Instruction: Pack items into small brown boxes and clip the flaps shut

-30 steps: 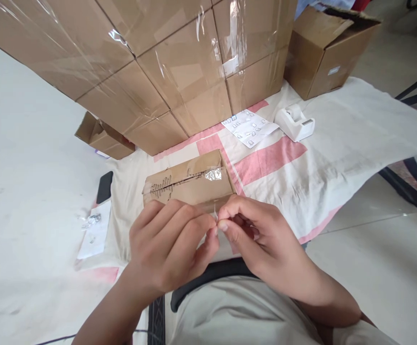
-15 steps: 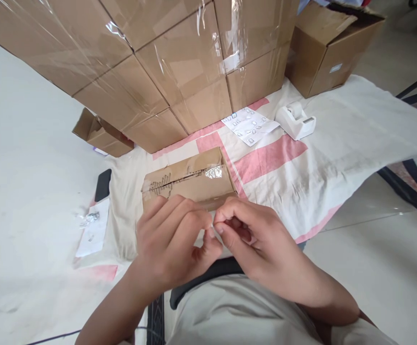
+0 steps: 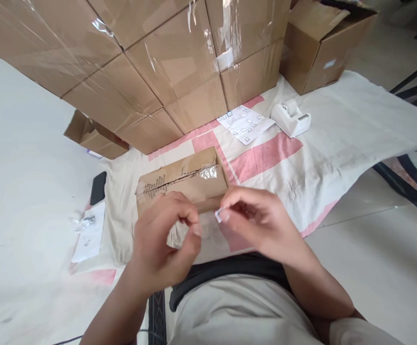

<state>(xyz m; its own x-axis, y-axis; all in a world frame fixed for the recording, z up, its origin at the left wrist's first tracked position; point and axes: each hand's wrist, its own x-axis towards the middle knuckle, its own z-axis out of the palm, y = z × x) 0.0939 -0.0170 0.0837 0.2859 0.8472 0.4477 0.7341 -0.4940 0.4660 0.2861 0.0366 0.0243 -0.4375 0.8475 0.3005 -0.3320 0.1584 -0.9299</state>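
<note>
My right hand (image 3: pixel 257 223) pinches a tiny white piece (image 3: pixel 218 215) between thumb and forefinger, just in front of a small taped cardboard box (image 3: pixel 183 179) lying on a pink-and-cream cloth (image 3: pixel 302 148). My left hand (image 3: pixel 165 244) hovers a little to the left of it, fingers curled, and I cannot see anything in them. Both hands are over my lap, at the near edge of the box.
A wall of large taped cartons (image 3: pixel 151 62) stands behind the box. A white sheet with small pieces (image 3: pixel 246 123) and a white tape dispenser (image 3: pixel 290 117) lie on the cloth. An open carton (image 3: pixel 323 43) is at the back right, a black phone (image 3: pixel 98 188) and a paper (image 3: pixel 89 232) at the left.
My two hands, which were pinched together on the tiny piece, have come apart. The right hand keeps the white piece; the left has drawn back to the left.
</note>
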